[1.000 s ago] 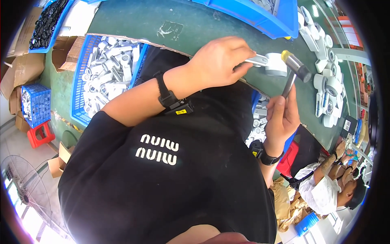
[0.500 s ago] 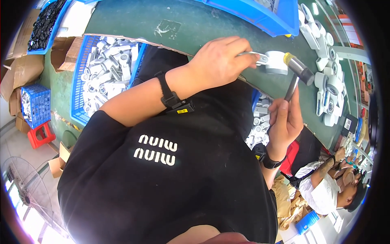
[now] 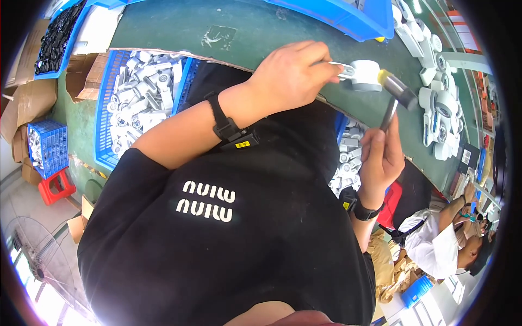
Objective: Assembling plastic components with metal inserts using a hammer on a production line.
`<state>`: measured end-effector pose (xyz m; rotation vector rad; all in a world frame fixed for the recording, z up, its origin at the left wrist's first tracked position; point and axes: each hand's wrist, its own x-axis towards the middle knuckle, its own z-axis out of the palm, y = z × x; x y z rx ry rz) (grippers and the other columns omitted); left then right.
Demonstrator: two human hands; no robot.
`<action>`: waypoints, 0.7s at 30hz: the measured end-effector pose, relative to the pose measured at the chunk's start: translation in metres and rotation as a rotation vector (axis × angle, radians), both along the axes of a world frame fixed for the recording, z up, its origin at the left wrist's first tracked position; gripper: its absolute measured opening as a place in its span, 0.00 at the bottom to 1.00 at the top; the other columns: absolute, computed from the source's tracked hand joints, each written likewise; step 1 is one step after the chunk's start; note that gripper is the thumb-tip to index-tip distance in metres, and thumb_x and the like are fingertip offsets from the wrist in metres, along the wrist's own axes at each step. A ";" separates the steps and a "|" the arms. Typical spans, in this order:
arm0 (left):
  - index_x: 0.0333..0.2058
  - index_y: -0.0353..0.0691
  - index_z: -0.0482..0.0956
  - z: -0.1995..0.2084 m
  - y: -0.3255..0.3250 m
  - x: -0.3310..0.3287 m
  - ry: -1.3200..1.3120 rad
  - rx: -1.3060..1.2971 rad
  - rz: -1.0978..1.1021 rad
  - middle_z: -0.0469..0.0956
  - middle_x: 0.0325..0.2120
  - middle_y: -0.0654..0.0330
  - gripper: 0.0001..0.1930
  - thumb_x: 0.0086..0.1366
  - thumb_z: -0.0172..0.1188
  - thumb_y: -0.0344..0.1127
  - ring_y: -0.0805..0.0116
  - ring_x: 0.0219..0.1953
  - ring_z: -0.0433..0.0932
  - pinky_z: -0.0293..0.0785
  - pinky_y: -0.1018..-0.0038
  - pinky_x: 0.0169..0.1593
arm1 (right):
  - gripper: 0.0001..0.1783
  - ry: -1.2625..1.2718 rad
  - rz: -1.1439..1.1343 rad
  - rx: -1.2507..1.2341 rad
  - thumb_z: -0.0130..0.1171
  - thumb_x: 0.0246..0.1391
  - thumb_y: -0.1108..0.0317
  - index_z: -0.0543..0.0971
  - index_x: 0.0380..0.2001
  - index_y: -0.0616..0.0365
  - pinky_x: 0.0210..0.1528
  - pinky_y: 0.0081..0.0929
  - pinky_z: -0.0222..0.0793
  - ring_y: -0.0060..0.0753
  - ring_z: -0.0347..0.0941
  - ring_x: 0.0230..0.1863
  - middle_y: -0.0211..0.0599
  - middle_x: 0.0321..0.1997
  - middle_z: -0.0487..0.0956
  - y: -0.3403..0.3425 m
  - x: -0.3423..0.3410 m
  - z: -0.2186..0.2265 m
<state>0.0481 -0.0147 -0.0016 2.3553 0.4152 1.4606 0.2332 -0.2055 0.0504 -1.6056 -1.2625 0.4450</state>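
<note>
My left hand [image 3: 298,73] pinches the narrow end of a white plastic part [image 3: 366,75], whose round, drum-like end rests over the green bench. A mallet [image 3: 401,92] with a yellow face and a dark, slightly blurred head is in my right hand [image 3: 382,155]; the fingers wrap round its metal handle. The yellow face is right beside the round end of the part; whether they touch I cannot tell.
Blue crates [image 3: 103,117] of similar white and grey parts stand left of and below the bench [image 3: 255,41]. More finished-looking parts [image 3: 443,108] lie piled on the right. A blue bin [image 3: 348,19] sits at the far edge. Another person [image 3: 435,247] works at lower right.
The view has shifted slightly. Both hands keep their grips, and the mallet's head remains close to the white part. The person at lower right has moved an arm.
</note>
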 end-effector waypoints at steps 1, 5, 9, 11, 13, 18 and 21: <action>0.37 0.38 0.86 -0.001 0.000 0.000 0.008 0.010 0.019 0.78 0.31 0.60 0.11 0.55 0.74 0.24 0.58 0.32 0.81 0.79 0.65 0.33 | 0.27 0.002 -0.007 -0.003 0.51 0.75 0.74 0.71 0.75 0.64 0.26 0.15 0.60 0.11 0.64 0.22 0.28 0.29 0.79 -0.002 -0.001 0.001; 0.38 0.38 0.86 -0.003 0.001 0.000 0.015 0.029 0.012 0.78 0.31 0.59 0.12 0.54 0.74 0.22 0.58 0.32 0.81 0.79 0.65 0.34 | 0.28 0.063 -0.055 0.124 0.50 0.76 0.75 0.68 0.76 0.67 0.25 0.16 0.60 0.12 0.63 0.22 0.31 0.29 0.80 -0.008 -0.013 0.009; 0.38 0.36 0.86 -0.003 0.002 0.001 0.021 0.044 0.004 0.78 0.31 0.59 0.12 0.54 0.74 0.22 0.58 0.32 0.81 0.79 0.65 0.34 | 0.28 0.222 -0.057 0.349 0.51 0.75 0.75 0.69 0.76 0.64 0.27 0.16 0.62 0.14 0.65 0.23 0.34 0.30 0.81 0.000 -0.009 -0.001; 0.38 0.36 0.86 -0.003 0.002 0.001 0.025 0.052 0.005 0.78 0.31 0.59 0.12 0.53 0.74 0.22 0.58 0.32 0.81 0.80 0.65 0.34 | 0.28 -0.306 0.015 -0.254 0.53 0.74 0.76 0.71 0.75 0.62 0.29 0.15 0.63 0.14 0.66 0.24 0.31 0.30 0.80 0.008 0.000 -0.002; 0.38 0.36 0.86 -0.003 0.002 0.000 0.021 0.034 0.008 0.78 0.31 0.59 0.12 0.53 0.74 0.22 0.58 0.32 0.81 0.80 0.65 0.34 | 0.27 -0.422 0.030 -0.217 0.55 0.73 0.77 0.73 0.73 0.63 0.33 0.18 0.68 0.17 0.69 0.27 0.29 0.29 0.77 0.009 0.004 0.009; 0.37 0.37 0.86 -0.001 -0.001 0.002 0.012 0.024 0.015 0.78 0.31 0.59 0.12 0.53 0.74 0.22 0.58 0.32 0.81 0.80 0.65 0.34 | 0.28 -0.212 -0.027 0.013 0.53 0.72 0.78 0.73 0.73 0.62 0.36 0.22 0.70 0.22 0.70 0.29 0.31 0.30 0.78 0.011 -0.004 0.006; 0.37 0.38 0.86 -0.002 -0.001 0.001 0.009 0.025 0.032 0.77 0.31 0.60 0.12 0.53 0.74 0.22 0.58 0.32 0.81 0.80 0.65 0.34 | 0.28 -0.309 -0.028 -0.260 0.52 0.73 0.78 0.72 0.74 0.61 0.33 0.17 0.66 0.14 0.68 0.29 0.28 0.29 0.77 0.017 -0.013 0.008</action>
